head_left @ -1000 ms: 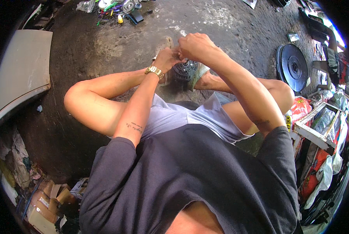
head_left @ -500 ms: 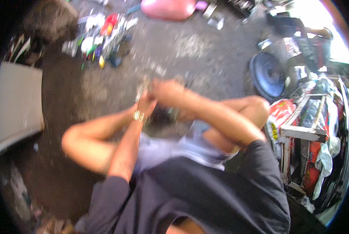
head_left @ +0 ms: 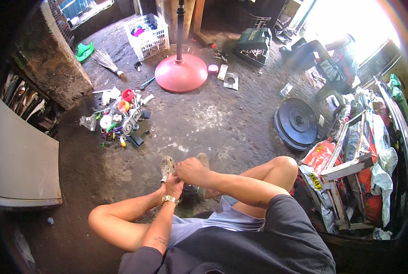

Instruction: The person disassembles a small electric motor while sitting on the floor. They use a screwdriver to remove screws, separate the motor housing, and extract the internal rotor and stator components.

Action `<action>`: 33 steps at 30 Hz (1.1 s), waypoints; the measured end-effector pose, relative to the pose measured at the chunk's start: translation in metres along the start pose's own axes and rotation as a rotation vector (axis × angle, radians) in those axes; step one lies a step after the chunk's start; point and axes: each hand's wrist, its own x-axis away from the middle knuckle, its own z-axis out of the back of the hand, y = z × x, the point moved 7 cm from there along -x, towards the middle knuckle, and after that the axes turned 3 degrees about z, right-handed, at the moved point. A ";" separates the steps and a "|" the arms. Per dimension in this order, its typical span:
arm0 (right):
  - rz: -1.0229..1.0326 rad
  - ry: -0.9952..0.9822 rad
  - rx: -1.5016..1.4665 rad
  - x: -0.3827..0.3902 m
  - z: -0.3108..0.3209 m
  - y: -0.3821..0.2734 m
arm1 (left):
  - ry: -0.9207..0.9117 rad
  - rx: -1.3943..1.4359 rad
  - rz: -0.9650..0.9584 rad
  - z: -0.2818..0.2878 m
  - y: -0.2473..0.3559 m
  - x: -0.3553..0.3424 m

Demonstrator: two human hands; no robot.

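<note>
My left hand (head_left: 173, 187), with a gold watch (head_left: 170, 199) at its wrist, is closed between my bent knees. My right hand (head_left: 192, 171) is curled in a fist against it, slightly farther away and to the right. Whatever the fingers grip is hidden behind them. Just beyond the hands are my feet in beige clog shoes (head_left: 168, 167). A dark object (head_left: 191, 189) shows partly under my right wrist; its kind cannot be made out.
Ahead on the left lies a pile of small plastic parts (head_left: 122, 119). Farther off stands a red round pole base (head_left: 181, 74), near a white crate (head_left: 147, 37). To the right are a black round disc (head_left: 297, 122) and stuffed sacks with a wooden frame (head_left: 347, 166). A pale panel (head_left: 23, 160) stands left.
The view has tilted up, so the far floor, crate and whole pole base now show. My hands appear lower in the picture and remain together, less blurred.
</note>
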 end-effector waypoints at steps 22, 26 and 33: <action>-0.018 0.063 -0.009 -0.009 0.014 -0.016 | 0.065 -0.087 -0.157 0.007 -0.001 0.002; -0.006 -0.014 -0.090 -0.009 0.018 -0.018 | -0.043 0.232 0.194 0.004 -0.021 0.005; -0.103 -0.087 -0.036 -0.018 0.021 -0.004 | -0.057 -0.310 -0.008 0.002 -0.006 -0.002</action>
